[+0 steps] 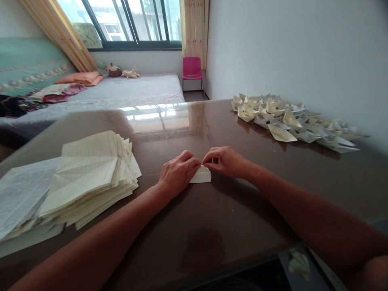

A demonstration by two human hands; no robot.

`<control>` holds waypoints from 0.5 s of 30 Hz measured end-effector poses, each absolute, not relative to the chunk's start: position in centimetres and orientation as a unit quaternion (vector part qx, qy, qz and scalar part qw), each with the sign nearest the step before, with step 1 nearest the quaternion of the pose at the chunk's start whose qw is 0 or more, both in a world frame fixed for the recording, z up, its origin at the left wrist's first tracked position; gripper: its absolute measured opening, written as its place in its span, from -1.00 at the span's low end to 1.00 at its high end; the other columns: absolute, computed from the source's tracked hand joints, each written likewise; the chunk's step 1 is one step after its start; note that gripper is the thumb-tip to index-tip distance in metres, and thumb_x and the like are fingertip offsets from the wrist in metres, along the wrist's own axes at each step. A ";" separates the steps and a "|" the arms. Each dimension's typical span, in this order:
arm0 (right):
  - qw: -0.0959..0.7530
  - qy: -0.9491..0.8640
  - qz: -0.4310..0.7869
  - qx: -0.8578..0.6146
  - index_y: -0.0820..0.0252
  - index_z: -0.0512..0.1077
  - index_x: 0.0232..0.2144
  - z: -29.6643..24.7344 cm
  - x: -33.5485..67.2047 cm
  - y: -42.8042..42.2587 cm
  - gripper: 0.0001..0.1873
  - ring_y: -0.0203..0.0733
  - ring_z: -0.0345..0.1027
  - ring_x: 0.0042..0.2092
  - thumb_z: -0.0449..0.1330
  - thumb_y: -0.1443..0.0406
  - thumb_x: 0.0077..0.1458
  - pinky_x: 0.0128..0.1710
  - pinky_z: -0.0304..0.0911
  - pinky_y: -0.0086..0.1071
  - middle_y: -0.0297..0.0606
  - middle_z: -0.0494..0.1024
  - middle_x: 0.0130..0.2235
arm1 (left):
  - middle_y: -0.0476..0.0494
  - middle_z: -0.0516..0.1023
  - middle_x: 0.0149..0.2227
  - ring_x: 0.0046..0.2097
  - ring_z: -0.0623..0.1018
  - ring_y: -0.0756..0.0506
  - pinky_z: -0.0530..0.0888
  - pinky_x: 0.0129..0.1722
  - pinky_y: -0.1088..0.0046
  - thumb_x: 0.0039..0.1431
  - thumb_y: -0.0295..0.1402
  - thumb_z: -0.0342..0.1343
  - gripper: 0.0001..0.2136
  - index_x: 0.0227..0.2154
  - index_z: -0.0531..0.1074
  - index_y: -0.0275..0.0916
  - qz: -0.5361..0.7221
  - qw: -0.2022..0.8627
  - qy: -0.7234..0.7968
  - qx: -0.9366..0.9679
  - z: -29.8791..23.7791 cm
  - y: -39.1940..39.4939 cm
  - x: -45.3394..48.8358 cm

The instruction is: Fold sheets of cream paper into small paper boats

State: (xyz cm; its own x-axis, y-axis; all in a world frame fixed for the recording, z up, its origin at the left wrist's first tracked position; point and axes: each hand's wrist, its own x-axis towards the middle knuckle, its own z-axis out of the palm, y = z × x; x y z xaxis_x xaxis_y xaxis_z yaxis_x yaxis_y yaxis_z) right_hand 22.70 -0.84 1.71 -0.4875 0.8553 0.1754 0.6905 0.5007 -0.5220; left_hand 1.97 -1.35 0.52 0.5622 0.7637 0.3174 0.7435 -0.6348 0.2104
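Observation:
A small folded piece of cream paper (202, 175) lies near the middle of the brown table. My left hand (181, 169) is closed on its upper left side, with the fingers covering part of the paper. From the right, my right hand (226, 161) pinches at the paper's top edge, its thumb and forefinger close to the left fingertips. The lower edge of the paper faces me and shows faint ruled lines. What the fingertips cover cannot be seen.
A thick stack of lined paper sheets (87, 169) sits on the left, beside printed sheets (24, 194). Many folded paper boats (281, 117) crowd the right back of the glossy table (169, 141), against the wall. Beyond stand a bed (145, 89) and a pink chair (192, 68).

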 end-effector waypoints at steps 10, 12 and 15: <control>0.123 -0.875 0.082 -0.462 0.11 0.53 -0.30 1.9 22.0 -1.6 -0.71 -0.26 0.34 -0.33 0.04 0.17 0.24 -0.40 -0.02 -0.41 -0.24 0.54 -0.29 | 0.02 0.47 -0.10 -0.29 0.49 0.05 0.32 -0.38 0.56 0.31 -0.18 -0.12 -0.73 -0.13 0.49 0.06 0.206 0.018 0.438 0.875 0.6 -1.5 1.8; 0.124 -0.876 0.081 -0.460 0.12 0.51 -0.32 1.9 22.1 -1.5 -0.71 -0.27 0.33 -0.34 0.03 0.16 0.24 -0.41 -0.04 -0.40 -0.26 0.53 -0.28 | 0.03 0.46 -0.07 -0.29 0.49 0.05 0.33 -0.38 0.56 0.31 -0.19 -0.12 -0.73 -0.12 0.48 0.06 0.197 0.010 0.437 0.878 0.6 -1.5 1.7; 0.118 -0.880 0.083 -0.452 0.12 0.49 -0.35 1.8 22.0 -1.5 -0.67 -0.28 0.32 -0.35 -0.01 0.14 0.26 -0.43 -0.07 -0.40 -0.27 0.53 -0.29 | 0.03 0.47 -0.09 -0.27 0.50 0.03 0.34 -0.37 0.55 0.31 -0.19 -0.13 -0.74 -0.15 0.48 0.02 0.177 0.006 0.438 0.881 0.7 -1.6 1.8</control>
State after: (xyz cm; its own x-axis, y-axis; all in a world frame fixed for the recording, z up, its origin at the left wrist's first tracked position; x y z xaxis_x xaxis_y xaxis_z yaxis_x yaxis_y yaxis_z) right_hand 22.01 -1.46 1.84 -0.5632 0.8156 0.1325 0.7762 0.5772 -0.2535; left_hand 1.75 -1.58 0.73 0.5537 0.7739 0.3073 0.7697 -0.6165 0.1656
